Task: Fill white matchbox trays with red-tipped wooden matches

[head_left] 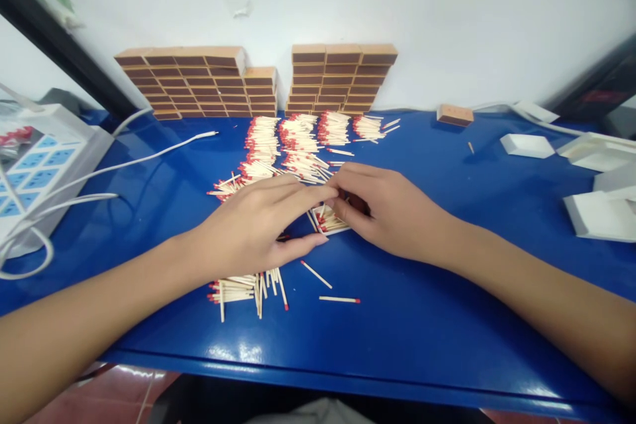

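A white matchbox tray (339, 231) filled with red-tipped matches (326, 218) lies on the blue table between my hands. My left hand (258, 222) curves around its left side, thumb at the near corner and index finger stretched over the far side. My right hand (382, 205) bends over the tray's right part, its fingertips pinched together against my left index fingertip. Whatever is between those fingertips is hidden. Loose matches (236, 289) lie below my left hand, and more piles of matches (298, 136) are beyond both hands.
Stacked matchboxes (199, 83) and a second stack (340, 76) stand against the wall. One matchbox (454, 114) lies at the back right, near white empty trays (601, 215). A power strip (37, 172) with white cables (149, 158) occupies the left. Single matches (339, 299) lie near the front.
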`<state>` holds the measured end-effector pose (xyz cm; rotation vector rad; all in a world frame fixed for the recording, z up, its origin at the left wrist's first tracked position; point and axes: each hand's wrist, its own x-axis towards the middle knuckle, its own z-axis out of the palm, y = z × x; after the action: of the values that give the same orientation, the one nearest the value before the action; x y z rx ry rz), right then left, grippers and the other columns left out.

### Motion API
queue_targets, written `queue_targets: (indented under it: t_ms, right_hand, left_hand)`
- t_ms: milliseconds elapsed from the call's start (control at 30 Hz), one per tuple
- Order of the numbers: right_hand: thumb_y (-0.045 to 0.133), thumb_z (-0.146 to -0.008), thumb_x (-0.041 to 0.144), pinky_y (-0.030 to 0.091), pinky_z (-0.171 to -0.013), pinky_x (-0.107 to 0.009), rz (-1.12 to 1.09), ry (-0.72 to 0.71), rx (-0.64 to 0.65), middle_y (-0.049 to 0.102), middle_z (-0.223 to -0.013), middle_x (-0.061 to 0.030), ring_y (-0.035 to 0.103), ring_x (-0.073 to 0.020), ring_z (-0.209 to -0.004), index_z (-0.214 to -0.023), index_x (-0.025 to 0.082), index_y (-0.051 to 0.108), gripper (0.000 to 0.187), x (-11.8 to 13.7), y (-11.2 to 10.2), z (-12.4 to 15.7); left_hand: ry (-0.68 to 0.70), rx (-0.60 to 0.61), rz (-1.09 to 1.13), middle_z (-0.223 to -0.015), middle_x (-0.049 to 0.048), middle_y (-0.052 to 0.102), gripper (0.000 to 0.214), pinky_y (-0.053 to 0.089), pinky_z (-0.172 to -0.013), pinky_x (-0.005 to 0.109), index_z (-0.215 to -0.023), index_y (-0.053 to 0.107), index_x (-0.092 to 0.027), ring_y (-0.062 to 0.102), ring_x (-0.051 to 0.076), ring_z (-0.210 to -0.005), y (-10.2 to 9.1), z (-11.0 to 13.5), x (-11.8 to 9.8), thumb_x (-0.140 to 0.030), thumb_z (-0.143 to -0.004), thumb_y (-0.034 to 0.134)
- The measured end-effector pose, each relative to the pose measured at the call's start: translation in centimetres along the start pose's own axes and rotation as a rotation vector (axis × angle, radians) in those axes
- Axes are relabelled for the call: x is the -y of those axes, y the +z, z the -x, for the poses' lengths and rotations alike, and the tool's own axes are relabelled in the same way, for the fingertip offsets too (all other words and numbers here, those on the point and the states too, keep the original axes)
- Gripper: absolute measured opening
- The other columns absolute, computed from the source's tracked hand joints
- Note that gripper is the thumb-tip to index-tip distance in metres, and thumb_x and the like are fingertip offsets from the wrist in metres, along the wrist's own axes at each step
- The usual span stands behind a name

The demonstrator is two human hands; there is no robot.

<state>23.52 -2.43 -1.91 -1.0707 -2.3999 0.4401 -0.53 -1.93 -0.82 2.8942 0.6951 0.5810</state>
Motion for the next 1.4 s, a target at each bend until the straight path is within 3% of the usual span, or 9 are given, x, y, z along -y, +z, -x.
queue_targets:
  t_ms: [667, 1033, 1400]
  right_hand:
    - [0.05, -0.095, 0.019, 0.044, -0.072, -0.034, 0.085, 0.013, 0.021, 0.066, -0.093, -0.0059, 0.061, -0.0212, -0.083, -0.098, 0.024, 0.063, 0.014, 0.2, -0.2, 0.0]
    - [0.051, -0.095, 0.02, 0.045, -0.073, -0.036, 0.09, 0.019, 0.013, 0.068, -0.095, -0.0055, 0.062, -0.0217, -0.085, -0.1, 0.024, 0.063, 0.014, 0.1, -0.1, 0.1]
    - [0.051, -0.095, 0.017, 0.045, -0.072, -0.034, 0.084, -0.032, -0.01, 0.067, -0.092, -0.005, 0.062, -0.0206, -0.083, -0.102, 0.022, 0.064, 0.015, 0.0, 0.0, 0.2]
  left_hand:
    - [0.016, 0.117, -0.171, -0.112, 0.0104, 0.069, 0.04, 0.054, -0.093, 0.039, -0.139, 0.053, -0.019, 0.065, 0.025, -0.106, -0.6, 0.0, -1.2, -0.038, -0.105, 0.052]
    - [0.014, 0.17, -0.265, -0.113, 0.014, 0.069, 0.046, 0.057, -0.089, 0.045, -0.142, 0.052, -0.013, 0.066, 0.03, -0.104, -0.6, 0.1, -1.7, -0.039, -0.104, 0.048]
    - [0.012, 0.173, -0.253, -0.118, 0.014, 0.069, 0.045, 0.058, -0.091, 0.044, -0.142, 0.052, -0.016, 0.066, 0.03, -0.109, -0.7, 0.0, -1.7, -0.035, -0.101, 0.055]
